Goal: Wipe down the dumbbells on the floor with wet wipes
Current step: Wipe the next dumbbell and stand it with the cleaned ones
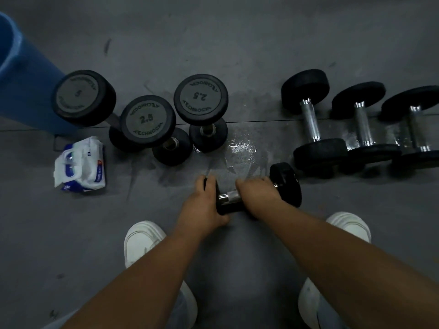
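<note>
Black rubber dumbbell (285,184), chrome bar (224,198), both hands (205,203) (257,194) gripping, wet floor (242,146)

Beyond the wet patch (242,146) the floor (237,43) lay free; upright dumbbells (200,99) blocked its left, lying dumbbells (313,119) its right.

Blue cylinder (21,86) at far left, wet patch (242,146) centre — white shoes (142,241) along the bottom.

Ahead of you, standing dumbbells (148,122) sit left, lying dumbbells (313,119) right, wipes (80,162) leftmost, and the near dumbbell (286,184) before your shoes (142,241).
</note>
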{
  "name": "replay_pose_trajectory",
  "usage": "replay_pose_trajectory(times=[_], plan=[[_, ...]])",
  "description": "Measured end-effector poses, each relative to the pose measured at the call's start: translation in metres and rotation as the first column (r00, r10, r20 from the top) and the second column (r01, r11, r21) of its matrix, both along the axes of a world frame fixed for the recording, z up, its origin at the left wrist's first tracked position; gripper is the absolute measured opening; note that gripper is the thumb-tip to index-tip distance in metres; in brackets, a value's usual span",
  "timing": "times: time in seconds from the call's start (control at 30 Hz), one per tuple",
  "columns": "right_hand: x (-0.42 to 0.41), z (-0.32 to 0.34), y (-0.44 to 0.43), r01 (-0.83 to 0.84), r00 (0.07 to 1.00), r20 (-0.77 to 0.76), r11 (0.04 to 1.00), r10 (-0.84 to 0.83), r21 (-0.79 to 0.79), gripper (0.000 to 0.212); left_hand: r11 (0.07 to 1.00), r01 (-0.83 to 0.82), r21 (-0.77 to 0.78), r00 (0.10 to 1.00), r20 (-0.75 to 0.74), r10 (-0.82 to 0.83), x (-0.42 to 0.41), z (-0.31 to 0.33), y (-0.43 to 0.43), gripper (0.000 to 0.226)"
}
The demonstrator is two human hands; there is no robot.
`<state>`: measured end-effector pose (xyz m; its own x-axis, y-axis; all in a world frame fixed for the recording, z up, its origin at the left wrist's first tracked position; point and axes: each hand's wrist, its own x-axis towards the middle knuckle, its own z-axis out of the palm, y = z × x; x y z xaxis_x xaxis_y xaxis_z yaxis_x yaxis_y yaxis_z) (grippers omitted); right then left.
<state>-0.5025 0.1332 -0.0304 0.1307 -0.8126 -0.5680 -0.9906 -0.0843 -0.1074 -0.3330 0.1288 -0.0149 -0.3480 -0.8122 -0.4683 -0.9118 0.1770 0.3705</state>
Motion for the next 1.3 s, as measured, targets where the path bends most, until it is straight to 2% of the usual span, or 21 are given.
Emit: replay_pose_trajectory(times=[0.1, 0.2, 0.27, 0.33, 0.4, 0.53, 0.6, 0.67, 0.73, 0.83, 0.97, 1.03, 1.1, 1.23, 1.3], plan=[[-0.006, 0.004, -0.011, -0.055, 0.995, 0.099, 0.967, 0.032, 0.249, 0.029, 0.986, 0.000, 0.167, 1.000, -0.013, 0.003, -0.002, 0.000, -0.020, 0.107], [-0.008, 0.004, -0.011, -0.137, 0.988, 0.111, 0.947, 0.109, 0.290, 0.037, 0.970, 0.033, 0.240, 0.999, 0.008, -0.036, 0.002, 0.002, -0.026, 0.110], [-0.009, 0.006, -0.008, -0.101, 0.985, 0.160, 0.963, 0.062, 0.250, 0.042, 0.985, 0.014, 0.170, 0.999, -0.041, -0.007, 0.006, 0.002, -0.017, 0.101], [-0.010, 0.011, -0.008, -0.027, 0.955, 0.294, 0.979, -0.035, 0.204, 0.033, 0.999, 0.009, 0.044, 0.995, -0.099, -0.005, 0.007, 0.002, -0.006, 0.084], [-0.014, 0.013, -0.008, 0.088, 0.935, 0.333, 0.989, -0.123, 0.117, 0.026, 1.000, 0.013, -0.021, 0.995, -0.097, -0.015, 0.006, 0.001, 0.001, 0.078], [-0.003, 0.012, 0.016, 0.244, 0.954, 0.205, 0.964, -0.218, -0.109, 0.020, 0.995, 0.062, 0.075, 0.998, -0.010, -0.061, 0.004, -0.002, 0.002, 0.122], [0.013, 0.017, 0.026, 0.170, 0.963, 0.244, 0.959, -0.113, -0.227, 0.035, 0.993, 0.075, 0.095, 0.997, 0.025, -0.078, 0.003, -0.001, -0.002, 0.126], [0.014, 0.019, 0.026, 0.082, 0.967, 0.256, 0.948, 0.000, -0.308, 0.032, 0.993, 0.063, 0.097, 0.998, 0.022, -0.065, 0.001, -0.002, -0.007, 0.123], [-0.004, 0.019, 0.018, 0.111, 0.976, 0.214, 0.939, -0.042, -0.324, 0.018, 0.994, 0.044, 0.096, 0.999, 0.006, -0.045, 0.000, -0.004, -0.010, 0.123], [-0.023, 0.023, 0.012, 0.234, 0.968, 0.151, 0.930, -0.198, -0.282, 0.018, 0.994, 0.027, 0.105, 1.000, -0.011, -0.026, 0.000, -0.007, -0.016, 0.124], [-0.010, 0.028, 0.007, 0.409, 0.896, 0.211, 0.911, -0.390, -0.051, 0.022, 0.993, 0.029, 0.110, 0.999, -0.023, -0.026, 0.001, -0.009, -0.018, 0.125], [-0.007, 0.026, 0.005, 0.431, 0.880, 0.215, 0.902, -0.423, 0.009, 0.024, 0.994, 0.026, 0.106, 0.999, -0.038, -0.022, 0.001, -0.010, -0.018, 0.125], [-0.007, 0.024, 0.007, 0.416, 0.898, 0.178, 0.908, -0.402, -0.047, 0.025, 0.995, 0.021, 0.100, 0.999, -0.050, -0.016, 0.001, -0.011, -0.017, 0.124], [0.000, 0.004, 0.024, 0.303, 0.953, 0.089, 0.894, -0.290, -0.331, 0.015, 0.994, 0.011, 0.112, 0.999, -0.049, -0.005, 0.002, -0.014, -0.018, 0.124], [0.000, -0.009, 0.034, 0.266, 0.963, 0.145, 0.892, -0.228, -0.365, 0.015, 0.993, 0.014, 0.117, 0.999, -0.052, -0.008, 0.002, -0.015, -0.019, 0.124]])
